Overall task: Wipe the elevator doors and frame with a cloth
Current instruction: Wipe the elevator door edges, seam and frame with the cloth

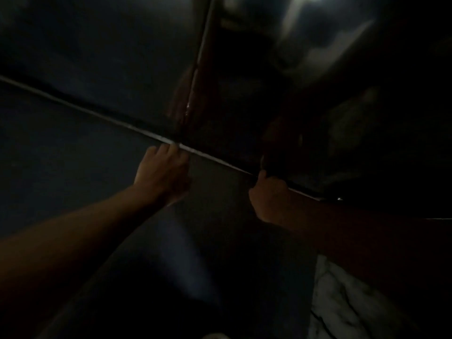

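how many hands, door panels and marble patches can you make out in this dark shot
hands: 2, the left hand and the right hand, both up at the bright edge strip
dark door panels: 2, split by the vertical seam
marble patches: 1, the veined white patch at lower right
cloth: 0 clearly visible, too dark to tell
total: 5

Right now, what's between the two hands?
In the head view, a thin bright metal edge runs between the left hand and right hand, across dark panel; no cloth shows there.

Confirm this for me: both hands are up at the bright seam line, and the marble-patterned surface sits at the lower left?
Not quite. The marble-patterned surface sits at the lower right, under the right forearm, as the head view shows. Both hands, left and right, are at the bright seam line.
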The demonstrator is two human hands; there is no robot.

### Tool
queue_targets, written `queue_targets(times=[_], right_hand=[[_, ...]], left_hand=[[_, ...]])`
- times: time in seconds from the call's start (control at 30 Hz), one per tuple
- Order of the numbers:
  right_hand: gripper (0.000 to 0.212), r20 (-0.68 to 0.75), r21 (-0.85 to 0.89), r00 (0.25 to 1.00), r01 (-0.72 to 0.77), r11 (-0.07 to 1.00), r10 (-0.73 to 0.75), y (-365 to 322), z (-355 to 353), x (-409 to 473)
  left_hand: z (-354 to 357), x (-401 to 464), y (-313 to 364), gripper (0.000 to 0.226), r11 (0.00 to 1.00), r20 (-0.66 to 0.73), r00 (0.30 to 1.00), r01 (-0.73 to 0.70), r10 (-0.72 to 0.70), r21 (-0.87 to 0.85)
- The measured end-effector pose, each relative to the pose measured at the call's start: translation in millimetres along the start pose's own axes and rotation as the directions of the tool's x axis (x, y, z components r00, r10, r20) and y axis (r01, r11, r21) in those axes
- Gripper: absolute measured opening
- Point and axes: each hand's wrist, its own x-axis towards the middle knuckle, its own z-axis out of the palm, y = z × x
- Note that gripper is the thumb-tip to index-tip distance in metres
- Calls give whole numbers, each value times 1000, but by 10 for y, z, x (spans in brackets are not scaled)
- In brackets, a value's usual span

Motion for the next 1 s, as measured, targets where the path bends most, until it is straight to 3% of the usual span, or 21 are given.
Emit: queue_targets(times=[0.13,0.4,0.53,0.63,0.83,1.0], right_hand=[[47,-44,-18,996,79,997,-80,-224,-681,-294],[56,-199,235,948,292,927,-249,-26,-2061,-1342],[48,-372,332,889,397,856,-268,330,-2764,-2003],[45,-429,347,874,390,853,-226,655,-3318,-2542],[36,-547,445,824,438,781,-150,1393,-4421,-3846],[29,-688,359,717,474,804,-116,2044,-5397,-4745]], left_hand=[[-361,-487,-97,36,986,15,993,115,-114,-122],[-1560,-1616,-194,25,945,-21,973,220,-232,-243],[-2542,-1861,-229,24,935,-61,956,266,-287,-234],[-3403,-2043,-240,30,936,-106,938,310,-329,-166],[-5354,-2519,-312,33,963,-194,944,270,-266,-3],[-7017,-2605,-341,38,960,-354,908,269,-224,83]])
